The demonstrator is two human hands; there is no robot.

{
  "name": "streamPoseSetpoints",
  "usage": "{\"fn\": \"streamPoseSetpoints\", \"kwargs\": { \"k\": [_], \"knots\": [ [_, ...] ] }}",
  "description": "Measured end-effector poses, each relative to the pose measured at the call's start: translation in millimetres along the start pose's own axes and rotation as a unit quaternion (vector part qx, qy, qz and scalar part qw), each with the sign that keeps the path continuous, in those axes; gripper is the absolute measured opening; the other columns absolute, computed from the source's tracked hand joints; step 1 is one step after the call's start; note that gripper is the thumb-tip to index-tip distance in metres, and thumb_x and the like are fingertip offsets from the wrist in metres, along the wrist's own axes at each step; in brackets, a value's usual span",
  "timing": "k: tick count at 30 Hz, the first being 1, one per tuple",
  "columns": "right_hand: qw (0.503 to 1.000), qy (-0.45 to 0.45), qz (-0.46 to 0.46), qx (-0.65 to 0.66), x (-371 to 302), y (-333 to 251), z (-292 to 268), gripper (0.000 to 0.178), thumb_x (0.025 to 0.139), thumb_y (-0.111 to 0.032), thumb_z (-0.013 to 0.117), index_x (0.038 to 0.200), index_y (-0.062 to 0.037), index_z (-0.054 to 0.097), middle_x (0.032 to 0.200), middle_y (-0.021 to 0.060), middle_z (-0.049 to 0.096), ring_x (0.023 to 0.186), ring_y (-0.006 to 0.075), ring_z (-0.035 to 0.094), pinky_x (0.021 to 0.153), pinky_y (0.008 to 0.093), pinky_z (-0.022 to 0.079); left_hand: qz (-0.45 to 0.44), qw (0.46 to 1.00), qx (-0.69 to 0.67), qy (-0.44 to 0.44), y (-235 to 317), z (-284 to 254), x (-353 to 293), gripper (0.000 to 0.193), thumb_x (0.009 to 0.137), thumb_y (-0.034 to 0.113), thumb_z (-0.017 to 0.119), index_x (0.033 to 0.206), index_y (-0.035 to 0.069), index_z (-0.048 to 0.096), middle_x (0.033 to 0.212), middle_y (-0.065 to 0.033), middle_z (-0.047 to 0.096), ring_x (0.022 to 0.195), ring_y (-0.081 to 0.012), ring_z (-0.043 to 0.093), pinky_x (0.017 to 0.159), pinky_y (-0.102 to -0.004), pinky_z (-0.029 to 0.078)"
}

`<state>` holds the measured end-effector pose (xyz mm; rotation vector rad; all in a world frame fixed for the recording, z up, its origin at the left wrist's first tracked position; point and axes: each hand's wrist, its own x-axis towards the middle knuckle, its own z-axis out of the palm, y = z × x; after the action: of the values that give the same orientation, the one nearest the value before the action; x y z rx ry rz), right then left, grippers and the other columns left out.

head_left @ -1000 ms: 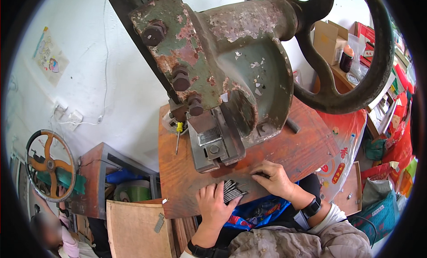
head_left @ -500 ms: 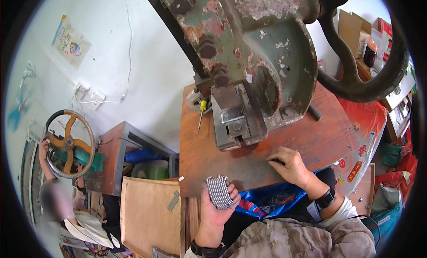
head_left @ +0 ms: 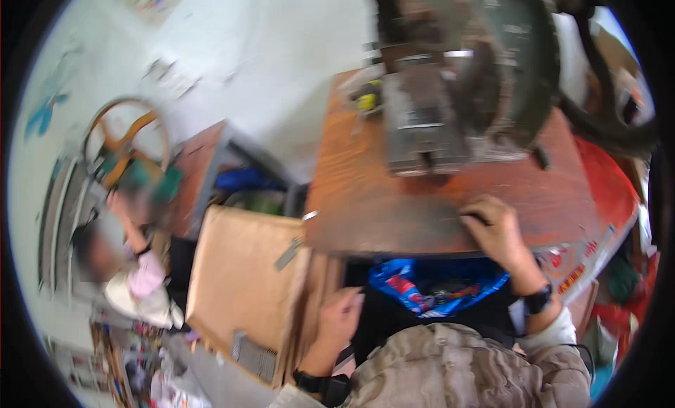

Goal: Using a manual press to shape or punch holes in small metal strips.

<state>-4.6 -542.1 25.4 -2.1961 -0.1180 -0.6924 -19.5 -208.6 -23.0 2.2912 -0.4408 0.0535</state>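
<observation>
My left hand [head_left: 340, 315] is blurred, off the table's near edge at lower centre. Its fingers look curled in; the bundle of small metal pieces it held is out of sight. My right hand [head_left: 494, 228] rests at the front right of the reddish-brown table [head_left: 351, 197], thumb and fingers bent close together. Whatever lies between those fingertips, if anything, is too small to make out. Beyond the hands stands a heavy, worn green press [head_left: 524, 63]; its metal die block [head_left: 424, 130] sits over the tabletop.
A yellow-handled screwdriver [head_left: 367, 102] lies left of the press. Below the table edge is an open blue bag [head_left: 436, 306]. A wooden tray [head_left: 239, 281] at left holds a grey ribbed metal piece [head_left: 254, 355]. Farther left, another person [head_left: 140, 281] is near a handwheel [head_left: 126, 141].
The view has tilted down and left. My left hand has come back toward me and turned, so the metal bundle no longer shows. My right hand stays on the table with a similar bend.
</observation>
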Motion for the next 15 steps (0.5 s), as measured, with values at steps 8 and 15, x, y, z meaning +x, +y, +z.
{"fn": "streamPoseSetpoints", "kwargs": {
  "k": [8,15],
  "knots": [
    [0.999,-0.006,0.028,0.020,-4.4,-6.0,-5.3,0.010,0.073,0.006,0.061,0.083,0.0021,0.061,0.083,0.0126,0.059,0.077,0.0245,0.059,0.070,0.0303,0.046,-0.266,0.870,0.205,0.361,-94.6,-199.0,-109.3,0.019,0.087,0.011,0.058,0.101,-0.002,0.062,0.095,-0.0181,0.063,0.091,-0.0287,0.060,0.081,-0.0378,0.046],
    [1.000,-0.009,0.012,-0.018,-4.1,-1.0,-0.5,0.011,0.074,0.005,0.060,0.084,0.0024,0.060,0.083,0.0125,0.058,0.076,0.0236,0.058,0.069,0.0300,0.045,-0.289,0.944,0.076,0.141,-119.0,-220.8,-125.7,0.033,0.083,0.008,0.064,0.114,-0.002,0.059,0.099,-0.0132,0.065,0.089,-0.0199,0.061,0.080,-0.0310,0.048]
  ]
}}
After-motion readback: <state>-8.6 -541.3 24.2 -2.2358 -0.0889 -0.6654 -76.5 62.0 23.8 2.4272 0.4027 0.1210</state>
